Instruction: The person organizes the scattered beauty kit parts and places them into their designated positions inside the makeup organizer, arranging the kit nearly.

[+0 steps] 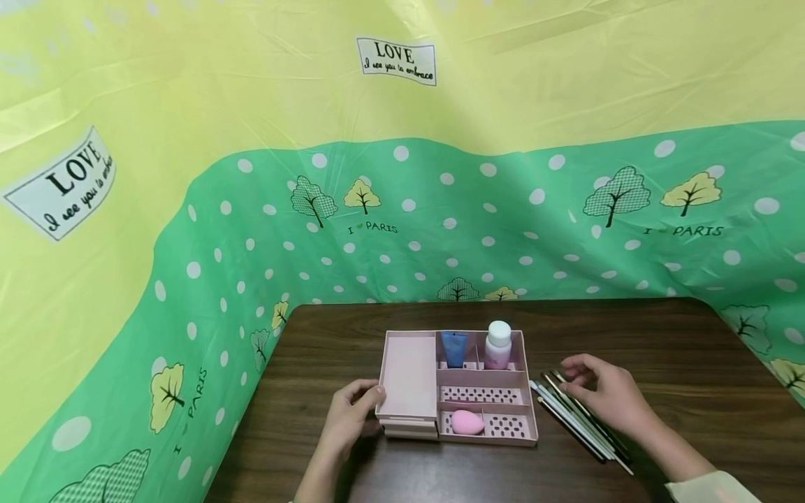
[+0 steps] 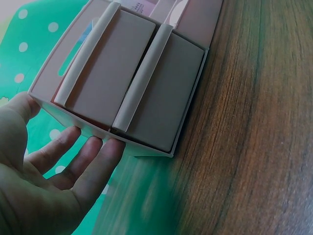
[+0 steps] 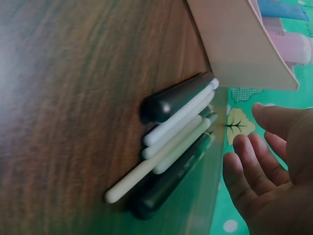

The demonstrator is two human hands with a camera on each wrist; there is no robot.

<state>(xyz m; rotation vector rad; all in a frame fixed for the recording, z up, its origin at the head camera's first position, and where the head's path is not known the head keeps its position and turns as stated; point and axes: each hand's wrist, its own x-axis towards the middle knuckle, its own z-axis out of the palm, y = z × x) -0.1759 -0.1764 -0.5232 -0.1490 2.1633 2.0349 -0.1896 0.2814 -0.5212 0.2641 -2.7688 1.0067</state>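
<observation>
A pink desk organizer (image 1: pixel 407 377) stands on the table, and my left hand (image 1: pixel 349 412) touches its left side. In the left wrist view the thumb (image 2: pixel 30 104) rests at the organizer's edge and the fingertips (image 2: pixel 113 147) press against its side wall, beside two drawer fronts (image 2: pixel 110 63). My right hand (image 1: pixel 613 392) is over several makeup brushes (image 1: pixel 575 416) lying to the organizer's right. In the right wrist view, its loosely bent fingers (image 3: pixel 254 166) hold nothing and are apart from the black and pale brush handles (image 3: pixel 171 127).
Inside the organizer's compartments are a blue tube (image 1: pixel 454 348), a white-capped bottle (image 1: pixel 498 344) and a pink makeup sponge (image 1: pixel 467 422). The dark wooden table (image 1: pixel 314 349) meets a green and yellow patterned cloth (image 1: pixel 377 265) at its back and sides.
</observation>
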